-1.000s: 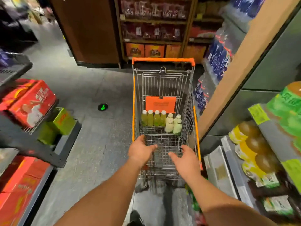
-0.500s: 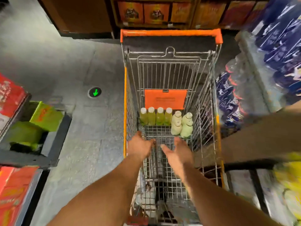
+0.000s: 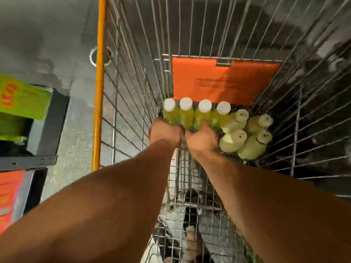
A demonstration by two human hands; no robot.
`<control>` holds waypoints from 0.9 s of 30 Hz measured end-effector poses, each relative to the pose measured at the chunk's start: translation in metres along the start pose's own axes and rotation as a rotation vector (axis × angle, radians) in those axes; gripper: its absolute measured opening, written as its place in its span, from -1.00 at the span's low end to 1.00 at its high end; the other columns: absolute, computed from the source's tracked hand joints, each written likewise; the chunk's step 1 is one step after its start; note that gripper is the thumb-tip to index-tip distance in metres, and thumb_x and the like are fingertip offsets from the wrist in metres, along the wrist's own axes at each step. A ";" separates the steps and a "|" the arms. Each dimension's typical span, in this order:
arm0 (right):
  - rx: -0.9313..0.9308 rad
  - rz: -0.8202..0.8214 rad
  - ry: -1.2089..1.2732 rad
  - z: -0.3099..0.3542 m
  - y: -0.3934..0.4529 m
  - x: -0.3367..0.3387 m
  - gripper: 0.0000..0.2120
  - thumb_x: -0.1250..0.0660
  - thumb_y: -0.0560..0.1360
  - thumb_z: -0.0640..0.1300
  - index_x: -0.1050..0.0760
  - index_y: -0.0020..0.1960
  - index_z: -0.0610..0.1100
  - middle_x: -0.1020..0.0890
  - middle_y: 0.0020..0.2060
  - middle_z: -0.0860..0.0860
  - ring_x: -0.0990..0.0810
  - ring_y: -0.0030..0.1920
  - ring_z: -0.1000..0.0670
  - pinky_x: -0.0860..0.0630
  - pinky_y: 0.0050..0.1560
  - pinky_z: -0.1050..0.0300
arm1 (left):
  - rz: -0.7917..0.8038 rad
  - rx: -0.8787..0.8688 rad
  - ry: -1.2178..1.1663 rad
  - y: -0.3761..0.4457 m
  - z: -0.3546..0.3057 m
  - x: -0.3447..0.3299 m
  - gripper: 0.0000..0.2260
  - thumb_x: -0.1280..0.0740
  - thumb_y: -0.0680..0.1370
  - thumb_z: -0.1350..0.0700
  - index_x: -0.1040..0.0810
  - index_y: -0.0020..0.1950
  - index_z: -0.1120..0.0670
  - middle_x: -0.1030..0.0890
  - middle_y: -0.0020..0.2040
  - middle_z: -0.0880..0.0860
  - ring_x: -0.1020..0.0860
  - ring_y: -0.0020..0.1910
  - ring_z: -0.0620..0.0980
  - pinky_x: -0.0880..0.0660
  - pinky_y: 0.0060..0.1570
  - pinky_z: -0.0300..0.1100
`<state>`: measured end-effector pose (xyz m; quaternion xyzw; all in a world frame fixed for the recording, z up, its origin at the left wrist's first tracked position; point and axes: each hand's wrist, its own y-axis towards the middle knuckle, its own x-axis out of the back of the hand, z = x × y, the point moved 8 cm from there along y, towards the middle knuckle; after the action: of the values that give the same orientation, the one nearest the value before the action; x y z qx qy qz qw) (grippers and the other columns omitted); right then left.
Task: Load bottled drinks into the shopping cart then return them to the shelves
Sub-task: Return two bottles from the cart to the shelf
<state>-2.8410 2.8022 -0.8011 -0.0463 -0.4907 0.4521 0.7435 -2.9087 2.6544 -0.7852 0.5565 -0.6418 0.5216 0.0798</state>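
Your cart (image 3: 191,27) looks loaded: eight bottles stand at its far end, against the orange panel (image 3: 226,80). Four green bottles (image 3: 195,114) with white caps form a row on the left, and four pale bottles (image 3: 247,133) cluster on the right, just beside them. So the first half of the job appears done, and you seem to be starting the second half, returning the drinks to the shelves.

Both your arms reach down into the basket. Your left hand (image 3: 165,130) is at the base of the leftmost green bottles, and your right hand (image 3: 202,138) is at the base of the right end of that row. Both touch the bottles, but your fingers are hidden behind the backs of your hands and blurred, so I cannot tell whether either hand has closed round a bottle.

Nothing has left the cart yet, as far as this view shows. All eight bottles remain to be lifted out and shelved. No drinks shelf is in view; a green box (image 3: 22,97) sits on a rack to your left.
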 end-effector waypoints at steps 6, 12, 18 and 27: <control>0.066 0.019 -0.061 0.020 0.041 -0.031 -0.50 -0.31 0.52 0.01 -0.30 0.40 -0.13 -0.56 0.16 -0.14 -0.54 0.18 -0.16 -0.43 0.09 0.08 | -0.016 0.064 -0.110 0.042 0.002 -0.022 -0.61 -0.39 0.49 0.16 -0.47 0.31 0.14 -0.56 0.22 0.14 -0.54 0.20 0.12 -0.38 0.02 -0.20; -0.005 -0.052 -0.012 0.032 0.054 -0.039 -0.31 -0.37 0.49 0.00 -0.14 0.52 -0.08 -0.43 0.28 -0.13 -0.50 0.21 -0.18 -0.46 0.05 0.01 | 0.007 -0.002 -0.103 0.069 -0.011 -0.026 -0.58 -0.37 0.51 0.22 -0.43 0.37 0.13 -0.56 0.25 0.14 -0.53 0.23 0.13 -0.45 0.12 -0.15; 0.006 -0.062 0.028 0.038 0.058 -0.044 -0.45 -0.38 0.49 -0.08 -0.29 0.43 -0.07 -0.36 0.27 -0.12 -0.53 0.11 -0.23 -0.46 0.03 -0.02 | 0.010 -0.059 -0.054 0.081 -0.013 -0.025 -0.60 -0.35 0.52 0.21 -0.42 0.36 0.12 -0.55 0.22 0.11 -0.53 0.22 0.12 -0.45 0.18 -0.13; -0.020 -0.016 0.178 0.014 0.039 -0.037 -0.51 -0.34 0.52 -0.11 -0.28 0.39 0.07 -0.61 0.16 -0.03 -0.58 0.14 -0.16 -0.53 0.06 -0.01 | -0.057 -0.045 -0.062 0.039 -0.013 -0.018 -0.74 -0.35 0.42 0.19 -0.35 -0.05 -0.08 -0.60 0.01 0.01 -0.58 0.01 0.07 -0.53 0.05 -0.06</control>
<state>-2.8802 2.7937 -0.8391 -0.0896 -0.4273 0.4353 0.7873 -2.9390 2.6692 -0.8142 0.5885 -0.6393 0.4872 0.0871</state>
